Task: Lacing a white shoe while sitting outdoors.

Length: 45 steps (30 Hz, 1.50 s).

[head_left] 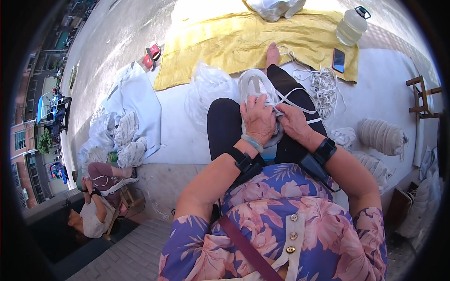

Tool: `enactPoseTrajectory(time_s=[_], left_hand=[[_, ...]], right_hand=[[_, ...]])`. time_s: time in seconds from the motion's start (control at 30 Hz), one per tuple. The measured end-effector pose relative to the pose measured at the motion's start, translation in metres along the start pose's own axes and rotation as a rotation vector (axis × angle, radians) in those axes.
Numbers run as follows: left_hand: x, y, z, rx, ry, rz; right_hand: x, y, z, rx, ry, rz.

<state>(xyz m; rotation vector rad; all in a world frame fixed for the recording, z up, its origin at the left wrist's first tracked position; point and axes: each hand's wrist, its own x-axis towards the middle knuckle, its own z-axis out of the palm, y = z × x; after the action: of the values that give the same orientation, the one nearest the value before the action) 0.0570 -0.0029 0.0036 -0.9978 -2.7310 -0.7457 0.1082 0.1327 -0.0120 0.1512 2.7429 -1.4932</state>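
Observation:
A white and grey sneaker (253, 83) rests across my lap, toe pointing away from me. My left hand (259, 118) lies over its lacing area with bent fingers, gripping the upper. Close beside it on the right, my right hand (294, 123) has its thumb and fingers pinched at the eyelets on a white shoelace (300, 89). The lace loops out over my right thigh. My fingertips partly hide the eyelets, and the heel is mostly covered by my hands.
A tangled pile of white laces (326, 86) and a phone (338, 61) lie to the right. Bundles of laces (382, 136) are nearer. Also around are a water jug (351, 27), a clear plastic bag (211, 89), white shoes (131, 152) and a seated person (96, 215) at left.

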Motion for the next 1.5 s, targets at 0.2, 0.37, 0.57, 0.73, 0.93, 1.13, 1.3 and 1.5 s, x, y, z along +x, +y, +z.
enactPoseTrajectory(time_s=[0.2,0.37,0.57,0.73,0.93,1.13,1.3,1.5], left_hand=[[0.013,0.001,-0.008,0.066,-0.085,0.129],[0.005,-0.004,-0.034,0.115,-0.147,0.131],[-0.06,-0.109,-0.106,0.415,-0.205,-0.225],[-0.168,-0.213,-0.164,0.683,-0.266,-0.648],[-0.198,-0.201,-0.156,0.647,-0.48,-0.749],[-0.141,-0.158,-0.126,0.542,-0.599,-0.584],[-0.07,-0.123,-0.095,0.098,-0.054,-0.188],[-0.016,-0.065,-0.06,0.022,-0.093,0.063]], right_hand=[[-0.002,-0.006,-0.007,0.035,0.018,0.025],[-0.008,-0.011,-0.014,-0.067,-0.012,0.093],[-0.02,-0.004,-0.021,-0.243,-0.088,-0.009],[-0.022,0.004,-0.01,-0.248,-0.017,-0.159],[-0.015,0.007,-0.014,-0.29,-0.051,-0.243],[-0.013,0.003,-0.031,-0.16,-0.112,-0.089],[0.012,0.001,-0.04,0.618,0.021,0.647],[0.035,-0.005,-0.029,0.612,-0.049,0.74]])
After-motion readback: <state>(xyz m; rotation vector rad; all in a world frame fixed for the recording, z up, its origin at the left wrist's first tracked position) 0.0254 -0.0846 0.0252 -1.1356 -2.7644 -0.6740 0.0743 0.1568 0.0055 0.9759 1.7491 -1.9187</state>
